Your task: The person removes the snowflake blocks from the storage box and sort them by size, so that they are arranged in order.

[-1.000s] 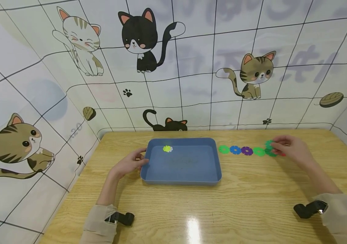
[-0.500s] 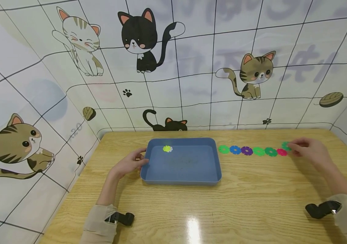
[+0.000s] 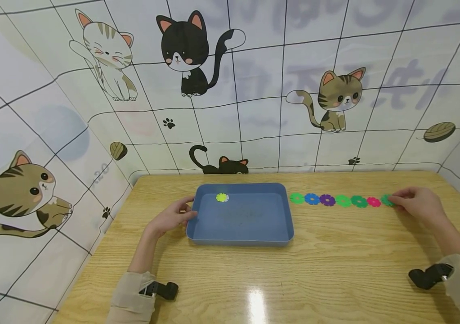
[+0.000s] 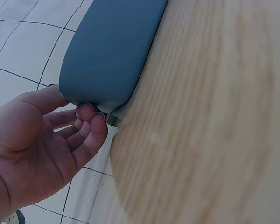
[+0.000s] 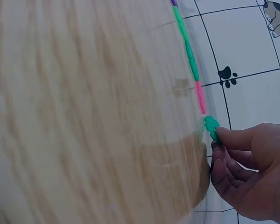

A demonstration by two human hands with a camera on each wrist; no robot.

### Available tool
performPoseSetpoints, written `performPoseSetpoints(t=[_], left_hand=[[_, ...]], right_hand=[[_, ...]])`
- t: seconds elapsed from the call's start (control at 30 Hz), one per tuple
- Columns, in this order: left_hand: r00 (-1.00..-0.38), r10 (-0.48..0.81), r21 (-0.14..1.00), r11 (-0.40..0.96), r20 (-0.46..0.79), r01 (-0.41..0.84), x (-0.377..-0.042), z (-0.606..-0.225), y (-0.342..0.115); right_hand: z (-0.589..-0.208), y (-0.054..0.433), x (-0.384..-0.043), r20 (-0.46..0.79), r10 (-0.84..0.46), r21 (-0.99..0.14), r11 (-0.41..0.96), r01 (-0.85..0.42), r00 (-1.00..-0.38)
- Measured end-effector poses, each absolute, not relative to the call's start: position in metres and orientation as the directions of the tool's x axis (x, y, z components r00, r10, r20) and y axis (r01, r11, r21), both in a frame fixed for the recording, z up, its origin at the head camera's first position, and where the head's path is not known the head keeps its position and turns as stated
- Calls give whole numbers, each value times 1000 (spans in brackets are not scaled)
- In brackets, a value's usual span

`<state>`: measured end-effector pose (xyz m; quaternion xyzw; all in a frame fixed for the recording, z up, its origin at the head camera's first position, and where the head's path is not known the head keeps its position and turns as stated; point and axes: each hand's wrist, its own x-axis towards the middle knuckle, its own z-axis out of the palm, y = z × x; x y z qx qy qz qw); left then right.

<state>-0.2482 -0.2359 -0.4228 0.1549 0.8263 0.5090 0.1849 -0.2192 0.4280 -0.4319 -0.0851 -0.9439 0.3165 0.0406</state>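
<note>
My right hand (image 3: 422, 209) pinches a green snowflake disc (image 3: 386, 200) between thumb and fingertips at the right end of a row of discs. In the right wrist view that green disc (image 5: 212, 128) is tilted, close over the table beside the pink disc (image 5: 200, 97). Leftward from the pink disc the row runs dark green (image 3: 359, 201), light green (image 3: 343, 201), purple (image 3: 328, 200), blue (image 3: 312, 199) and light green again. My left hand (image 3: 171, 217) grips the left side of a blue tray (image 3: 239, 225), thumb at the rim. A yellow disc (image 3: 221, 197) overlaps a whitish one inside it.
The wooden table (image 3: 230, 279) runs back to a wall covering (image 3: 262, 112) printed with cats and grid lines. Another wall stands close on the left. The tray's right wall lies right beside the row's first light green disc (image 3: 297, 198).
My right hand has carried the green disc rightward past the pink disc, then lowered it to the row's end. The left hand and tray have stayed still.
</note>
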Motion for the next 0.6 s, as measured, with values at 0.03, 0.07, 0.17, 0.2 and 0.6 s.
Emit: performPoseSetpoints(t=[0.03,0.07,0.17,0.2,0.6], left_hand=[[-883,446,898,434,-146,70,-248,-423,-236],[-883,447,898,433,-146,71,-248,-423,-236],[-882,450,898,433,-143,75,-249,-423,-236],[-882,448,898,433,-144,74,-249,-423,-236],[-882,447,902,427,-150,63,-250,-424,-236]], right_hand=[[-432,428,-219,24,189,-597,790,138,-982],[-433,428,-220,26,191,-590,795,140,-981],[-434,429,-220,29,191,-572,808,140,-981],[-434,429,-220,28,189,-569,810,140,-982],[-434,426,-221,2,205,-545,821,171,-979]])
